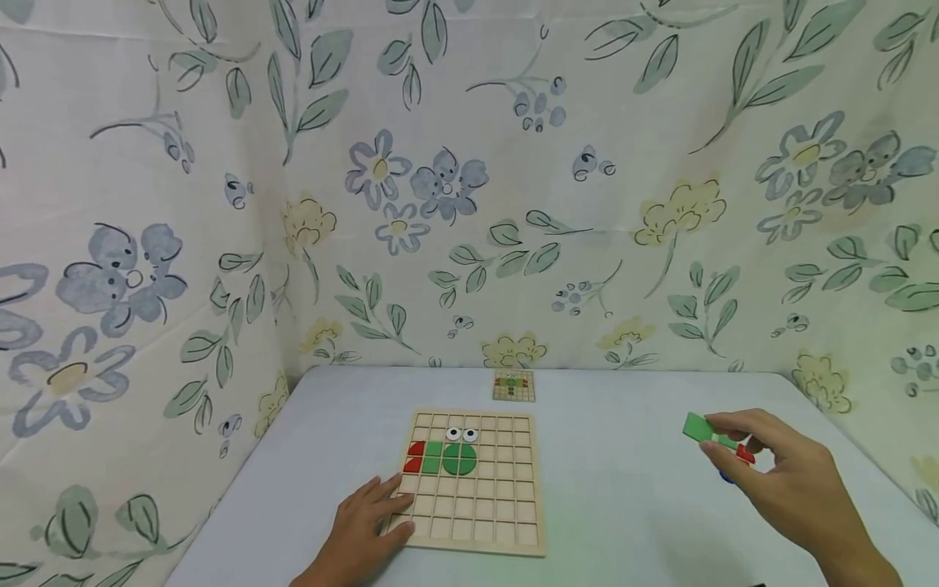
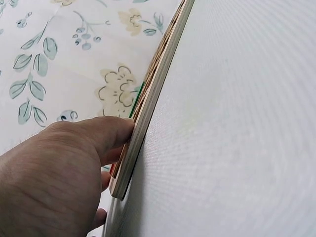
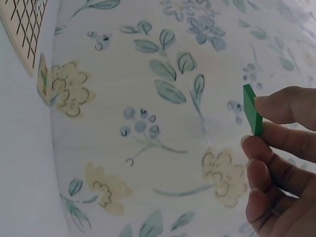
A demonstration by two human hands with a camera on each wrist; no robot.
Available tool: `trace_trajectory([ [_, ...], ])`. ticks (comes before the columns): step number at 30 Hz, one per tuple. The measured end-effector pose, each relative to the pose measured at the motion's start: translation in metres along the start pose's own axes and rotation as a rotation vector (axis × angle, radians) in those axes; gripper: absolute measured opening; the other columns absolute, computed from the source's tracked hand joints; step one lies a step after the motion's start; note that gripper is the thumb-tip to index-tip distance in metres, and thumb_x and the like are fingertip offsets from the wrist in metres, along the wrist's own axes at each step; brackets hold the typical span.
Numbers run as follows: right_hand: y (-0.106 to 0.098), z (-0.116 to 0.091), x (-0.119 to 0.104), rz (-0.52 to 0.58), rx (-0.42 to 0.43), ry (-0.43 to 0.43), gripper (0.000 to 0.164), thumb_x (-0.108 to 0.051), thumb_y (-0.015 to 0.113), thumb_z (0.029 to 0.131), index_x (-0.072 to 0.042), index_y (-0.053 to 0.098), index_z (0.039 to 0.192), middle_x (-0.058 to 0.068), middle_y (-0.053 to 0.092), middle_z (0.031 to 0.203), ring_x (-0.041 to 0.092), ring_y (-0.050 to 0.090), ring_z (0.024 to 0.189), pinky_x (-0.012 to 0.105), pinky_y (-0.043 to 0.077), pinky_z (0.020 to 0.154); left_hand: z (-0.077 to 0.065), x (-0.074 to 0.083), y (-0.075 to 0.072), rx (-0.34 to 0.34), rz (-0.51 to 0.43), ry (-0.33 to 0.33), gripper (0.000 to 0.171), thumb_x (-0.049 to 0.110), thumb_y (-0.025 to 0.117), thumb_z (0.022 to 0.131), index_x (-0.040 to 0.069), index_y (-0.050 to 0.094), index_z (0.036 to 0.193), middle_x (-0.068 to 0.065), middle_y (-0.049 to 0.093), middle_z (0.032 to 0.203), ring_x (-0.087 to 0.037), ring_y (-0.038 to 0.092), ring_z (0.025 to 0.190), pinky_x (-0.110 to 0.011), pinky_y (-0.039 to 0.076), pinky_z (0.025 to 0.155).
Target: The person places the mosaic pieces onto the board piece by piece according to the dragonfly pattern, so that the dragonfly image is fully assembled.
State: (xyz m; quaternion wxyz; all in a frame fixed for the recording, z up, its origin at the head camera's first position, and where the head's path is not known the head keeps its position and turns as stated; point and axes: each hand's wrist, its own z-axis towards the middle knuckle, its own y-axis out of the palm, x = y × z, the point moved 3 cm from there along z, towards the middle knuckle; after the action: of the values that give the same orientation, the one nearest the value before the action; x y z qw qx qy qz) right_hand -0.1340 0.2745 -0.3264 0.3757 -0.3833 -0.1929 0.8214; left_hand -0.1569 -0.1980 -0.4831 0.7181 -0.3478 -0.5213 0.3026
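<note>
A wooden grid board (image 1: 506, 497) lies on the table. On it are a green disc made of quarter pieces (image 1: 451, 465), two eye pieces (image 1: 454, 434), green squares (image 1: 433, 457) and red pieces (image 1: 413, 465). My left hand (image 1: 358, 526) rests at the board's lower left corner, fingers along its side edge and thumb at the front one. Over the table's right side, my right hand (image 1: 795, 485) pinches a green square tile (image 3: 251, 109) between thumb and fingertips. Behind that hand, partly hidden, show a red piece (image 1: 746, 454) and a blue piece (image 1: 726, 476).
A small pattern card (image 1: 500, 395) with a coloured figure on a grid stands at the table's back edge, behind the board. White table surface (image 1: 616, 473) stretches between the board and my right hand. Flower-printed cloth (image 1: 513, 285) hangs around the back and sides.
</note>
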Motion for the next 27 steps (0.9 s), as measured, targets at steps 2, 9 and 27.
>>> trace_trajectory([
  [2,0.005,0.002,-0.011,0.028,0.002,-0.045,0.033,-0.007,0.083,0.075,-0.019,0.071,0.103,-0.012,0.064,0.091,-0.003,0.048,0.082,0.013,0.039,0.059,0.0,0.001,0.0,-0.003,-0.003,-0.001,0.041,0.044,0.07,0.085,0.017,0.072,0.116,-0.007,0.053,0.139,-0.041,0.038,0.13,-0.069,0.024,0.097],
  [9,0.035,0.01,-0.036,0.134,-0.024,-0.124,0.035,-0.002,0.082,0.075,-0.021,0.072,0.103,-0.01,0.066,0.094,0.004,0.052,0.086,0.016,0.041,0.067,-0.001,0.002,-0.001,0.008,0.003,-0.007,0.039,0.042,0.07,0.085,0.017,0.073,0.115,-0.005,0.053,0.138,-0.041,0.038,0.131,-0.068,0.025,0.098],
  [27,0.143,0.024,-0.05,0.311,-0.174,-0.084,0.025,-0.009,0.078,0.081,-0.014,0.072,0.105,-0.014,0.063,0.093,0.015,0.057,0.085,0.033,0.05,0.069,-0.001,0.0,0.001,0.014,0.012,0.001,0.039,0.041,0.071,0.085,0.017,0.073,0.114,-0.006,0.054,0.138,-0.041,0.039,0.13,-0.069,0.025,0.098],
])
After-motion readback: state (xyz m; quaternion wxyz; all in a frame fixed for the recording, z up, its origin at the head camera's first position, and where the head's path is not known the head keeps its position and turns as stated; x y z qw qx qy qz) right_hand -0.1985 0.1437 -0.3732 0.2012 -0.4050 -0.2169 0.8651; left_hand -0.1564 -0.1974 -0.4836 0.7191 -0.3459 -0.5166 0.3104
